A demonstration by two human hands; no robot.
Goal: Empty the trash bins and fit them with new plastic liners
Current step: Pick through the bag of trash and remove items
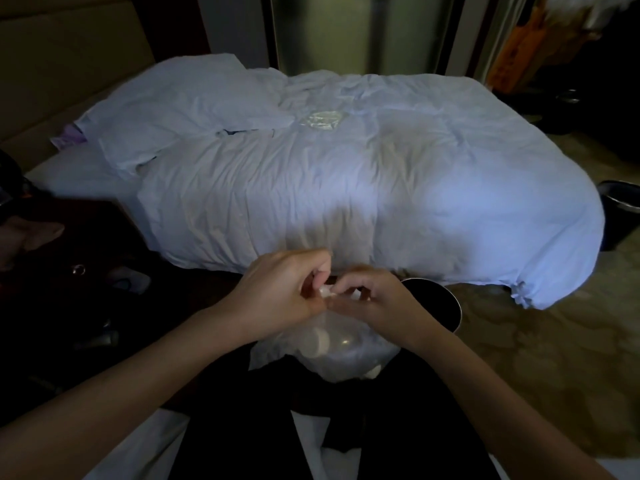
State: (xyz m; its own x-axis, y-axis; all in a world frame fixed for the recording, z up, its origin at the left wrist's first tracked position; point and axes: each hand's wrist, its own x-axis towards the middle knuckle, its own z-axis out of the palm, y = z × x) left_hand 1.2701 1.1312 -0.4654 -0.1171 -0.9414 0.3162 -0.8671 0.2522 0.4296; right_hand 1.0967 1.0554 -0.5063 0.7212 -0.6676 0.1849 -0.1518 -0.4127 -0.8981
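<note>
1. Since the full bag (332, 355) is already out of the bin (446, 306) and its neck is gathered between both hands, I judge the emptying of this bin nearly done; the bag is being tied or twisted shut.
2. The left hand (277, 292) is pinched closed on the twisted neck of the bag, thumb and forefinger pressed on the clear plastic.
3. The right hand (377, 299) meets it from 3 o'clock, its fingers also closed on the same neck, so the two hands touch at the knot.
4. The bag hangs directly below the hands, at 6 o'clock from the grip, bulging with pale rubbish seen through the film.
5. The bin stands just beside the right hand at about 3 o'clock, its dark mouth showing no liner that I can make out.
6. What looks like a folded clear liner (322, 121) lies on the bed (450, 188) at 12 o'clock, well apart from the hands.
7. A second bin (620, 216) stands on the floor at 2 o'clock; whether it is lined I cannot tell.
8. Left to do, as I judge it: finish closing the bag, set it aside, fit new liners.
</note>
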